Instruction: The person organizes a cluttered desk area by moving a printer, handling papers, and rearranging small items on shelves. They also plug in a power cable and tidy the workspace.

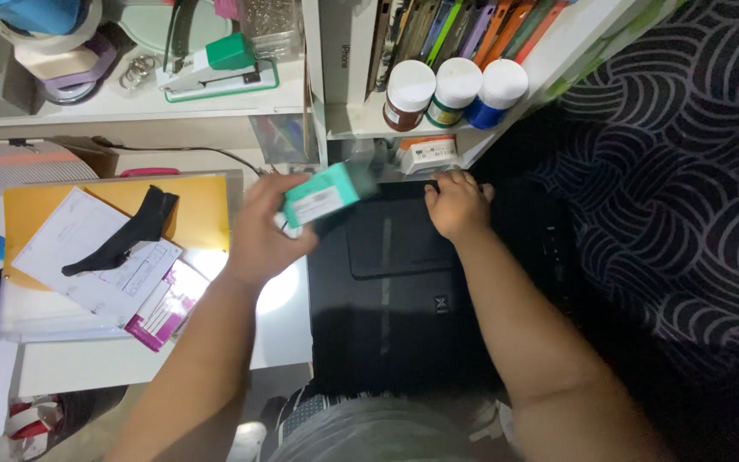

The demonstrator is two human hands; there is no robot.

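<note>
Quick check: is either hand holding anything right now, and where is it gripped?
The left hand grips a small teal box by its lower-left end. The right hand holds nothing; it rests on the back edge of the black printer.

Left hand (258, 235): bare, no glove, no ring or watch in view.
Right hand (458, 205): bare, fingers unadorned, no wristband.
Left forearm: uncovered from wrist to the lower edge of the view, no sleeve showing.
Right forearm: uncovered likewise, broad toward the elbow, no sleeve showing.
Clothing: a grey garment (369, 432) at the bottom edge, blurred; its cut cannot be told.
</note>
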